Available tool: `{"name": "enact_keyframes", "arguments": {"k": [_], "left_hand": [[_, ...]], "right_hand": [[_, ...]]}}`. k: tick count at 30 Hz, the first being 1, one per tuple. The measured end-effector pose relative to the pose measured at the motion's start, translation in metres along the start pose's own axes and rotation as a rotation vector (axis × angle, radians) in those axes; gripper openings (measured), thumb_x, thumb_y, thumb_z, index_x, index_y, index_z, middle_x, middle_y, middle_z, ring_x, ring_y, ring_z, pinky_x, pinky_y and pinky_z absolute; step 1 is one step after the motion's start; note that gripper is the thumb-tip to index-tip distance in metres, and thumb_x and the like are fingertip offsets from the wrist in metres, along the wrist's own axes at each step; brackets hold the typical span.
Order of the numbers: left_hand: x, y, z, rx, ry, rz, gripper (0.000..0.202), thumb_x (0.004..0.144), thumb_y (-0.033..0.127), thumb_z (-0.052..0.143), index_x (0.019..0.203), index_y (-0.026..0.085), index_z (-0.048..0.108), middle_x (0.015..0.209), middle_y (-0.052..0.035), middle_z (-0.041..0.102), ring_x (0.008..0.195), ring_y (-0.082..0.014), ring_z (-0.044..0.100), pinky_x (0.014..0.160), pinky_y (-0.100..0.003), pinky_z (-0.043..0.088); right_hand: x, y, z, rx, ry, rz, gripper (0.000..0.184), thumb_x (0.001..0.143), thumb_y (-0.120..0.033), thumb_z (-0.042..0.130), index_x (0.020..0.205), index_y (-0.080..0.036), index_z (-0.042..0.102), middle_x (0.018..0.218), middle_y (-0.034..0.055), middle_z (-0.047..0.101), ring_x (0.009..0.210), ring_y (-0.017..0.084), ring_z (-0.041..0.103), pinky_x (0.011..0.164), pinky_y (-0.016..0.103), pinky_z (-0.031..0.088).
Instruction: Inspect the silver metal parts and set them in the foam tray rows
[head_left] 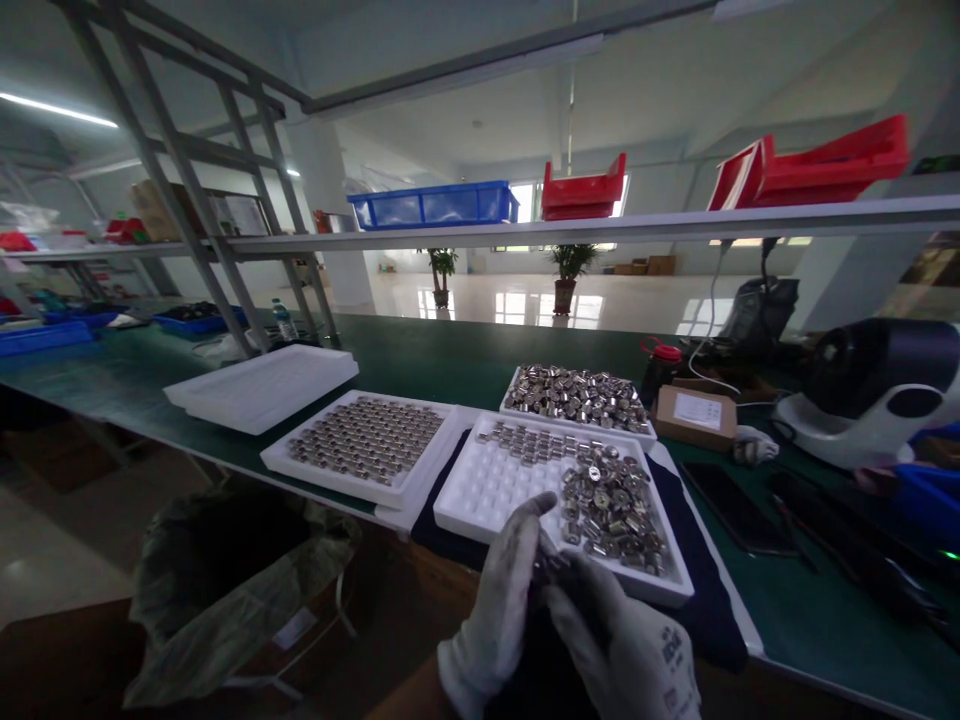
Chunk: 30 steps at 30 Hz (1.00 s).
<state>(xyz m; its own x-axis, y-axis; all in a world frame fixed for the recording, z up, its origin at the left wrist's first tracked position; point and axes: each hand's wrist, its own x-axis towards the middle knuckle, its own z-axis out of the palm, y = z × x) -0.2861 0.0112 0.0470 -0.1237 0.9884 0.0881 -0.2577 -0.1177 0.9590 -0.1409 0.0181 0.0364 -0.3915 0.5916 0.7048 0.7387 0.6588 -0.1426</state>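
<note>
My left hand (499, 595) and my right hand (619, 630), both in whitish work gloves with dark smudges, are together at the near edge of a white foam tray (465, 515). Small shiny metal cylinders (551, 568) show between the curled fingers, partly hidden by them; how many, I cannot tell. On the tray's right side lies a loose heap of metal cylinders (611, 500). Several cylinders (525, 442) lie in rows along its back. Dimples on its left side hold nothing.
Left of it stands a foam tray (397, 490) filled with rows of cylinders; beyond it, stacked white trays (259, 385). Behind is another heaped tray (574, 395). A cardboard box (696, 415), a phone (739, 508) and a white-and-black device (874, 390) are right. A lined bin (225, 590) stands below left.
</note>
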Motion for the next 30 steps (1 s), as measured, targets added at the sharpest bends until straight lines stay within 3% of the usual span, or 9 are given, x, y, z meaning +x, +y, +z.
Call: {"name": "enact_keyframes", "arguments": {"k": [3,7,9,12,16,21,25,28,30], "left_hand": [[-0.002,0.011,-0.002,-0.037,-0.122,0.013,0.067,0.095,0.067,0.051,0.143,0.021,0.057,0.151,-0.0081,0.053,0.143,-0.0242,0.043,0.118,-0.031,0.035],[0.001,0.018,-0.003,-0.116,-0.311,-0.317,0.088,0.094,0.080,0.024,0.123,0.011,0.071,0.114,-0.0170,0.073,0.109,-0.0325,0.068,0.093,-0.044,0.055],[0.001,0.017,-0.004,-0.023,-0.251,-0.226,0.082,0.095,0.078,0.029,0.113,0.012,0.075,0.107,-0.0159,0.074,0.102,-0.0305,0.069,0.093,-0.043,0.055],[-0.002,0.012,-0.004,0.107,-0.050,0.018,0.065,0.098,0.069,0.038,0.108,0.018,0.076,0.113,-0.0121,0.073,0.107,-0.0264,0.066,0.104,-0.039,0.048],[-0.003,0.006,0.004,0.107,0.069,-0.019,0.071,0.099,0.069,0.030,0.093,0.018,0.078,0.096,-0.0116,0.074,0.094,-0.0241,0.067,0.095,-0.038,0.052],[-0.004,-0.005,0.017,0.048,0.305,-0.025,0.076,0.095,0.076,0.031,0.068,0.018,0.072,0.070,-0.0097,0.069,0.070,-0.0217,0.062,0.070,-0.033,0.053],[-0.006,-0.017,0.020,0.030,0.425,-0.055,0.074,0.091,0.079,0.038,0.061,0.017,0.065,0.064,-0.0058,0.061,0.067,-0.0191,0.056,0.067,-0.031,0.049],[-0.002,-0.019,0.016,-0.051,0.393,-0.119,0.070,0.091,0.078,0.040,0.061,0.018,0.060,0.065,-0.0034,0.057,0.064,-0.0173,0.053,0.067,-0.031,0.049],[0.007,-0.015,0.011,0.064,0.302,-0.083,0.070,0.096,0.073,0.033,0.067,0.018,0.063,0.068,-0.0039,0.058,0.068,-0.0186,0.056,0.071,-0.031,0.049]], "right_hand": [[0.012,0.003,-0.008,0.274,-0.100,0.049,0.030,0.099,-0.033,0.055,0.126,-0.021,0.063,0.104,0.0023,0.080,0.091,0.016,0.077,0.079,0.019,0.061],[0.023,0.005,-0.015,0.386,-0.229,-0.046,0.031,0.096,-0.023,0.057,0.126,-0.023,0.066,0.110,0.0006,0.079,0.096,0.013,0.076,0.087,0.018,0.059],[0.022,0.005,-0.017,0.328,-0.228,-0.060,0.035,0.096,-0.024,0.056,0.129,-0.024,0.065,0.116,0.0022,0.077,0.100,0.016,0.076,0.087,0.022,0.060],[0.012,0.000,-0.016,0.328,-0.162,0.130,0.029,0.100,-0.033,0.050,0.122,-0.026,0.067,0.108,0.0032,0.079,0.094,0.018,0.077,0.079,0.024,0.061],[-0.002,-0.009,-0.009,0.441,-0.188,0.411,0.036,0.104,-0.045,0.040,0.108,-0.025,0.071,0.096,0.0045,0.079,0.091,0.019,0.077,0.074,0.021,0.058],[-0.009,-0.025,-0.002,0.532,-0.296,0.501,0.046,0.104,-0.049,0.038,0.115,-0.023,0.073,0.108,0.0083,0.079,0.098,0.020,0.076,0.075,0.019,0.058],[-0.018,-0.033,0.010,0.166,-0.256,0.346,0.039,0.102,-0.033,0.039,0.117,-0.024,0.074,0.077,0.0058,0.078,0.062,0.020,0.075,0.055,0.022,0.055],[-0.020,-0.024,0.021,-0.039,-0.246,0.085,0.037,0.089,-0.013,0.047,0.110,-0.022,0.076,0.064,0.0047,0.074,0.046,0.019,0.068,0.043,0.022,0.048],[-0.017,-0.013,0.024,-0.089,-0.190,0.007,0.035,0.089,-0.013,0.047,0.105,-0.021,0.077,0.064,0.0042,0.074,0.045,0.019,0.068,0.042,0.023,0.048]]}}
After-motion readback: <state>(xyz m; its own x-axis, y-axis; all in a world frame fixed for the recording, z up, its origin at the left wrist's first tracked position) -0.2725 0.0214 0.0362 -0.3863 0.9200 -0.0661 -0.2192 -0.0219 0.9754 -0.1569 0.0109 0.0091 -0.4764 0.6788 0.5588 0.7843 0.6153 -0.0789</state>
